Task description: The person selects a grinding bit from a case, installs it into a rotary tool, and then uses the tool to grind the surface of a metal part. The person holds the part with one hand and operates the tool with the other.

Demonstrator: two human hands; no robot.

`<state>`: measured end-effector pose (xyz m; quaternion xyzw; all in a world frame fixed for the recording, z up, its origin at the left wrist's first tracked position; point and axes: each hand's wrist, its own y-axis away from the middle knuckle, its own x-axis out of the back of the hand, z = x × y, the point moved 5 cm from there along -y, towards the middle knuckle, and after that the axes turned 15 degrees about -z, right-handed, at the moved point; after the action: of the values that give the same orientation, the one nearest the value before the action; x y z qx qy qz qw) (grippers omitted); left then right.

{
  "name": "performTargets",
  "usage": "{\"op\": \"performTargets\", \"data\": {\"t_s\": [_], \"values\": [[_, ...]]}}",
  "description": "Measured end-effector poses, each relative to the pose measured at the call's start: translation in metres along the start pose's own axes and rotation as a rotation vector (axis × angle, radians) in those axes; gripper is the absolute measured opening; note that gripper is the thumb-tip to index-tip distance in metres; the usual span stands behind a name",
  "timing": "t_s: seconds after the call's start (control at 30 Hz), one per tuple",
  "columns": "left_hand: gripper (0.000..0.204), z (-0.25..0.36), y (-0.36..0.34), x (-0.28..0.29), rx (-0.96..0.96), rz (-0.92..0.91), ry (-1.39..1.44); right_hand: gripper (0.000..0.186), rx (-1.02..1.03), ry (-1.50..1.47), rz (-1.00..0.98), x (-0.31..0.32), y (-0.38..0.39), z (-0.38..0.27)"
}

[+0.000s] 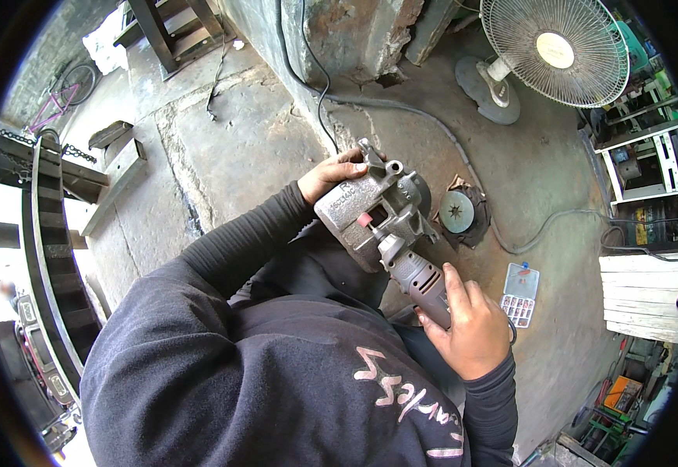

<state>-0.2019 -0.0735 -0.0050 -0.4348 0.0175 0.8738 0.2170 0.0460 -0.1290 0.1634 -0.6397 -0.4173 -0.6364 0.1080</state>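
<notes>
A grey cast-metal brake caliper (pixel 348 201) rests over my lap, tilted, with its window facing up. My left hand (pixel 331 174) is closed on its far left edge, thumb on top. In my right hand (pixel 473 325) is a dark rotary tool (pixel 426 286), fingers along its body and thumb beneath. The tool points up and left. Its small pink grinding stone (pixel 365 219) is at the caliper's window; whether it touches the metal I cannot tell.
A standing fan (pixel 554 50) is at the far right. On the concrete floor lie a round metal disc (pixel 457 212), a compartment box of small bits (pixel 519 300) and a long grey cable (pixel 440 124). A slatted metal ramp (pixel 52 249) stands at the left, shelving (pixel 650 171) at the right.
</notes>
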Motion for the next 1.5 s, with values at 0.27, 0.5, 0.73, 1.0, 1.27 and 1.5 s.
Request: {"op": "performTargets", "data": {"t_s": [0.27, 0.5, 0.73, 1.0, 1.27, 1.5], "values": [[0.063, -0.0017, -0.0002, 0.0043, 0.012, -0.022, 0.052, 0.075, 0.002, -0.001, 0.026, 0.0023, -0.0019, 0.0019], [0.057, -0.0012, -0.0026, 0.0025, -0.008, -0.014, -0.011, 0.072, -0.059, 0.024, 0.030, 0.0038, -0.0020, 0.0058], [0.060, -0.0017, -0.0007, 0.0041, 0.020, 0.018, 0.009, 0.073, -0.048, 0.005, 0.020, 0.0058, -0.0028, 0.0039], [0.051, 0.0008, -0.0017, -0.0030, -0.014, -0.003, -0.031, 0.072, -0.053, 0.009, 0.026, 0.0056, -0.0048, 0.0028], [0.060, -0.0008, -0.0014, 0.0028, -0.011, 0.011, 0.007, 0.076, -0.061, -0.007, 0.026, 0.0065, -0.0068, 0.0037], [0.052, 0.0005, 0.0001, -0.0019, -0.009, -0.023, 0.024, 0.072, -0.096, 0.029, 0.029, 0.0078, -0.0058, 0.0077]]}}
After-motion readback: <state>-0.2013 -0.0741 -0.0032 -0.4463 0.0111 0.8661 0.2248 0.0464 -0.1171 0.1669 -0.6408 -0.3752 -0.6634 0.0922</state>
